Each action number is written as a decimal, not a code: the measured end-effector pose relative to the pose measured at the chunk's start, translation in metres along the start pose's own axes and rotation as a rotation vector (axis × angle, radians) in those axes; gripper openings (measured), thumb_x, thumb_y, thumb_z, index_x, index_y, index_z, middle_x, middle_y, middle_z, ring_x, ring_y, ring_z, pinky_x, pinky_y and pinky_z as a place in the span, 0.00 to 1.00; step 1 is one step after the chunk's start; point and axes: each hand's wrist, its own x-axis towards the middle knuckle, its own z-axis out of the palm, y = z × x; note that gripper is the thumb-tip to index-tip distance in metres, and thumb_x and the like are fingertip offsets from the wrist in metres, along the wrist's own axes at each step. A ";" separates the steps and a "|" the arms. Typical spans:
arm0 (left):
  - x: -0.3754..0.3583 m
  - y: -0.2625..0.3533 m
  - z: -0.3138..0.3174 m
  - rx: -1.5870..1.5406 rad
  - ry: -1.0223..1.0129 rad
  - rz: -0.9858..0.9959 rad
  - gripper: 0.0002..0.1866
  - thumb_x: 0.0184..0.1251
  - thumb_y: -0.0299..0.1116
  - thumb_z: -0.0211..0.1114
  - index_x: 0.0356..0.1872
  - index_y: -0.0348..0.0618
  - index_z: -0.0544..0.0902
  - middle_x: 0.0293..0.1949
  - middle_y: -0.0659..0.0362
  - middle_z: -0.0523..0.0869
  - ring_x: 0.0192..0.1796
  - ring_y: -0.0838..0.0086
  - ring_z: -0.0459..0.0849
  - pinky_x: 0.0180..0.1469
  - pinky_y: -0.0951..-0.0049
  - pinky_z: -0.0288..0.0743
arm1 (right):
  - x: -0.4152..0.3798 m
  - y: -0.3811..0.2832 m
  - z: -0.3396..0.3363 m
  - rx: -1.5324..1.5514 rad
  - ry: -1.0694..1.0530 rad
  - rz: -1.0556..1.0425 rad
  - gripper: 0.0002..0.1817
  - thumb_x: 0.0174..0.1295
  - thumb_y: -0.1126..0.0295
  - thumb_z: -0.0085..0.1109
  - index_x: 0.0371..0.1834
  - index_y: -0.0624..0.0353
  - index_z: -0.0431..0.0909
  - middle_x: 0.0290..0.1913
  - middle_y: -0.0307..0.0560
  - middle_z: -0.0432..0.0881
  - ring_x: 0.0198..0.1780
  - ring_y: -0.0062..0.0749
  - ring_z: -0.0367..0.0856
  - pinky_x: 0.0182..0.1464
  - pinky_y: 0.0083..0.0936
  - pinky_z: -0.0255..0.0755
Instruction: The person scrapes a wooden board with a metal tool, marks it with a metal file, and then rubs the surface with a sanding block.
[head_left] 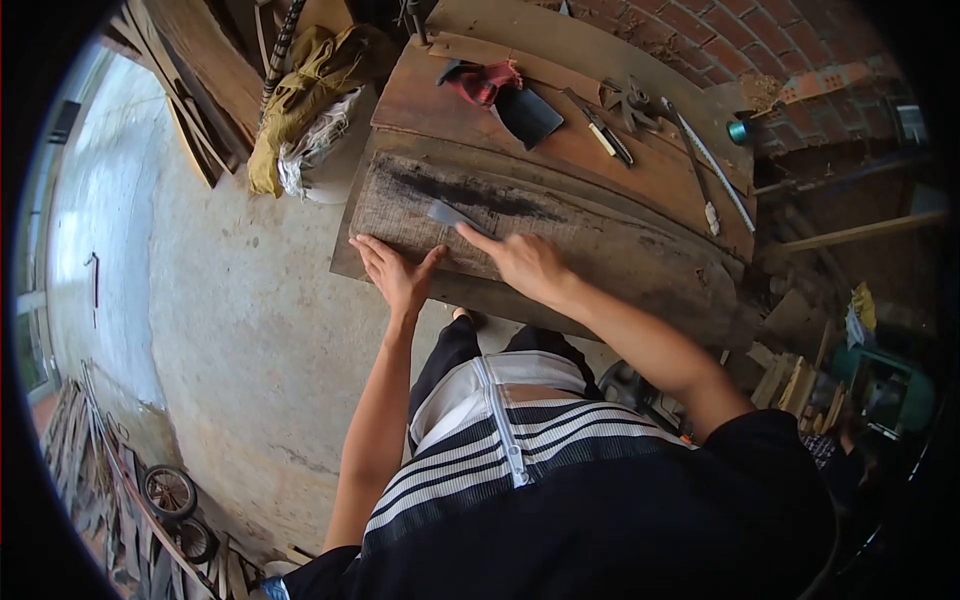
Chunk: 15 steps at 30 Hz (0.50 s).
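Note:
A worn wooden board [640, 262] lies on the workbench in front of me, with a long dark stain along its far left part. My right hand [532, 265] grips a flat-bladed scraper [446, 212], index finger stretched along it toward the blade. The blade rests at or just over the wood, beside the dark stain; the handle is mostly hidden under the hand. At the board's near left edge, my left hand [398, 280] lies with fingers spread and thumb apart, pressing on the wood and holding nothing.
On the bench's far side are a red checked cloth [487, 82], a dark sheet [530, 117], a cutter-like tool [605, 138] and a long metal strip [717, 172]. Sacks [300, 100] stand at the bench's left. Wheels [170, 492] and wood scraps lie lower left.

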 end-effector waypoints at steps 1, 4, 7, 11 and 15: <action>0.001 -0.001 -0.004 0.004 -0.003 0.005 0.74 0.47 0.61 0.81 0.77 0.19 0.40 0.79 0.27 0.40 0.83 0.41 0.41 0.82 0.53 0.41 | -0.013 0.005 0.001 0.017 -0.058 0.036 0.42 0.61 0.77 0.52 0.79 0.29 0.62 0.25 0.61 0.84 0.26 0.55 0.87 0.33 0.50 0.83; 0.002 -0.009 0.001 0.045 -0.011 0.008 0.74 0.49 0.66 0.78 0.77 0.19 0.40 0.79 0.25 0.38 0.82 0.37 0.40 0.81 0.49 0.42 | -0.025 0.007 0.003 0.059 -0.063 0.074 0.44 0.59 0.79 0.52 0.80 0.28 0.61 0.21 0.58 0.82 0.23 0.53 0.86 0.31 0.48 0.82; 0.008 -0.021 0.008 0.054 -0.022 0.010 0.76 0.48 0.66 0.79 0.77 0.20 0.39 0.79 0.25 0.38 0.83 0.37 0.40 0.81 0.50 0.41 | 0.018 -0.009 0.013 0.073 0.074 0.103 0.36 0.65 0.74 0.50 0.78 0.29 0.65 0.25 0.58 0.83 0.27 0.52 0.87 0.29 0.48 0.80; 0.007 -0.006 -0.002 0.025 -0.066 -0.041 0.78 0.45 0.66 0.81 0.78 0.21 0.38 0.79 0.27 0.37 0.83 0.38 0.39 0.81 0.49 0.40 | 0.027 -0.010 0.021 0.086 0.173 0.130 0.35 0.67 0.74 0.49 0.78 0.30 0.65 0.22 0.55 0.81 0.24 0.48 0.85 0.29 0.47 0.80; 0.007 -0.006 -0.004 -0.008 -0.060 -0.072 0.79 0.43 0.67 0.81 0.78 0.23 0.37 0.80 0.29 0.36 0.83 0.40 0.36 0.82 0.47 0.38 | -0.060 0.019 0.025 0.109 0.114 0.123 0.44 0.60 0.79 0.51 0.81 0.29 0.61 0.18 0.55 0.77 0.18 0.45 0.81 0.24 0.44 0.78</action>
